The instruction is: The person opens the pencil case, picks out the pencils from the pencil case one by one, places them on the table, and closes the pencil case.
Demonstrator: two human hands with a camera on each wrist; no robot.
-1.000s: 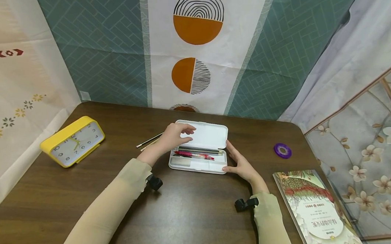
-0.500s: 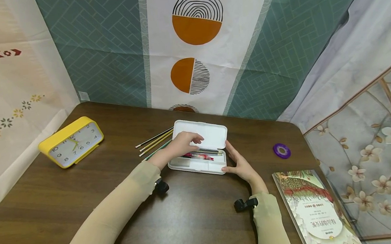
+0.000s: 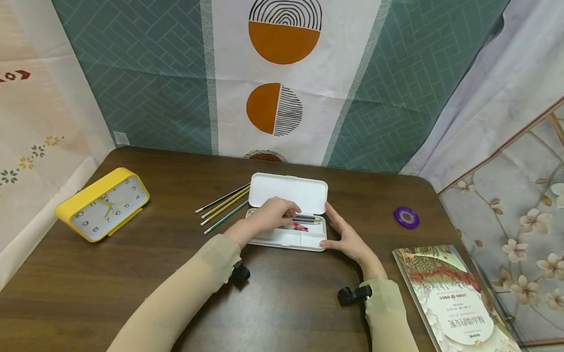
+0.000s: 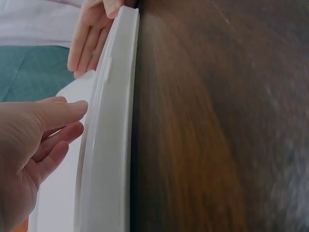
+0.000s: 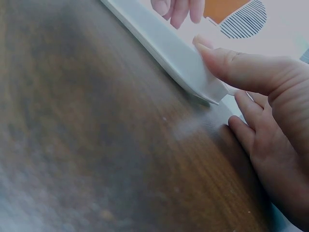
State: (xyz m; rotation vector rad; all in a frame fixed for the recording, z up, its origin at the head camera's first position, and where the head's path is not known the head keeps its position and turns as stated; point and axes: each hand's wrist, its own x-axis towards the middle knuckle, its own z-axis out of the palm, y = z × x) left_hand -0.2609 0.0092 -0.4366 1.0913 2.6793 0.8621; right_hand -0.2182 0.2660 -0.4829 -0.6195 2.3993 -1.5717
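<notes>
A white pencil case (image 3: 292, 243) lies unfolded on the table, its lid (image 3: 287, 189) laid back. Inside, dark pencils (image 3: 308, 219) and a red pen (image 3: 300, 227) show past my left hand (image 3: 270, 216). That hand reaches over the tray with bent fingers, and the left wrist view shows nothing between its thumb and fingers. Whether its fingertips touch the pencils is hard to see. My right hand (image 3: 346, 237) holds the case's right end, thumb (image 5: 231, 67) on the front corner and fingers along the side. The left part of the tray is mostly hidden.
Several pencils (image 3: 226, 203), black, yellow and green, lie left of the case. A yellow alarm clock (image 3: 103, 204) stands at the far left. On the right are a purple ring-shaped roll (image 3: 406, 217) and a book (image 3: 456, 300). Fabric hangs behind the table.
My left hand has moved right and down, from above the lid to over the tray, uncovering the pencils on the table. My right hand stays at the case's end.
</notes>
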